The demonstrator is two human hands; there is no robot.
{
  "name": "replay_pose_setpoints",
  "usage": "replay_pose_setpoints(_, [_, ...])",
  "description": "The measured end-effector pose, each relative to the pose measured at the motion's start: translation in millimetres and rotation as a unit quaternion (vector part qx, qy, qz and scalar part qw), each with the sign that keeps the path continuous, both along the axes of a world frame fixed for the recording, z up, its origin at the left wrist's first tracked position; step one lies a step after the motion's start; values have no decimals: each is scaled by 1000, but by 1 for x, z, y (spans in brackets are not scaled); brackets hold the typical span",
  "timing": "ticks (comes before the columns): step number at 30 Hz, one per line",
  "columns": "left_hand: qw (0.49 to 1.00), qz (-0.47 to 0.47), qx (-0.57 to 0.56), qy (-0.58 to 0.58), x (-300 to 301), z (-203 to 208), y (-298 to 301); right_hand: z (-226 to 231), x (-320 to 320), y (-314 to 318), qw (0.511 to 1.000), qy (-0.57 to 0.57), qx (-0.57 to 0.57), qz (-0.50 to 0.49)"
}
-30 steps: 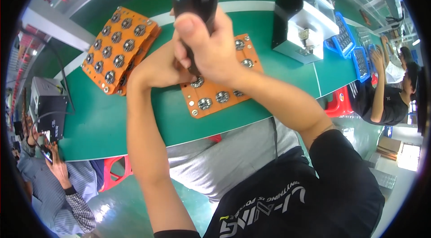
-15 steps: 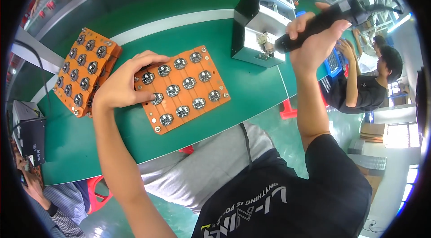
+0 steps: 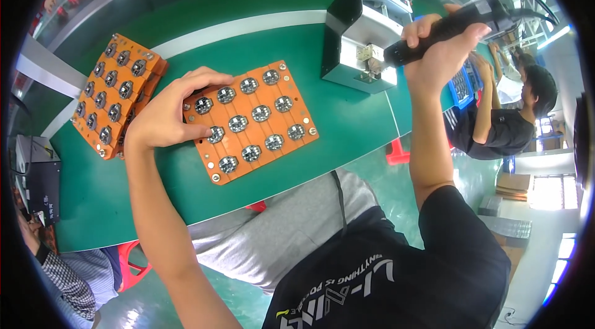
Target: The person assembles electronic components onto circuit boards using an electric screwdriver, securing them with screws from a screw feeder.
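Observation:
An orange board [image 3: 260, 121] studded with round silver parts lies flat on the green table [image 3: 347, 137]. My left hand [image 3: 170, 112] rests on its left end, fingers spread over the edge and nearest parts. My right hand [image 3: 443, 50] is raised at the right, shut around a black electric screwdriver [image 3: 449, 25]. The tool's tip points left at a small metal fixture on the front of a black and silver box [image 3: 362, 34].
A stack of similar orange boards [image 3: 114, 102] lies at the left of the table. A dark device [image 3: 34, 180] sits at the far left edge. Another person [image 3: 502, 124] works at the right beside blue trays [image 3: 462, 84]. A red stool [image 3: 396, 152] stands below.
My right hand has swung the screwdriver from over the board up and right to the box. My left hand has stayed on the board's left end, and the view has shifted.

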State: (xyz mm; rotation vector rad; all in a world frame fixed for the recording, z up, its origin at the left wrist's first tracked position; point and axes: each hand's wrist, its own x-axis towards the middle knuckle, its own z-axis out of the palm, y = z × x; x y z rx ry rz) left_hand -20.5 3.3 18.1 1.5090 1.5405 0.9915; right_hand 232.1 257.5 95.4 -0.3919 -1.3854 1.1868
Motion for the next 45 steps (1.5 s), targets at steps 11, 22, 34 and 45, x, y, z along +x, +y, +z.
replay_pose_setpoints(11, [1000,-13,0,2,-5,-5,-3,-18,-17,-40,977,-91,-125,149])
replay_pose_setpoints(22, [999,9,-6,41,-6,0,-11,-38,-115,-152,936,-63,-55,342])
replay_pose_setpoints(34, [999,28,-18,-1,-7,-4,-17,-50,-123,-169,919,-81,-18,385])
replay_pose_setpoints(45, [978,60,-180,-84,-32,-34,-12,-58,-142,-172,877,21,-62,476])
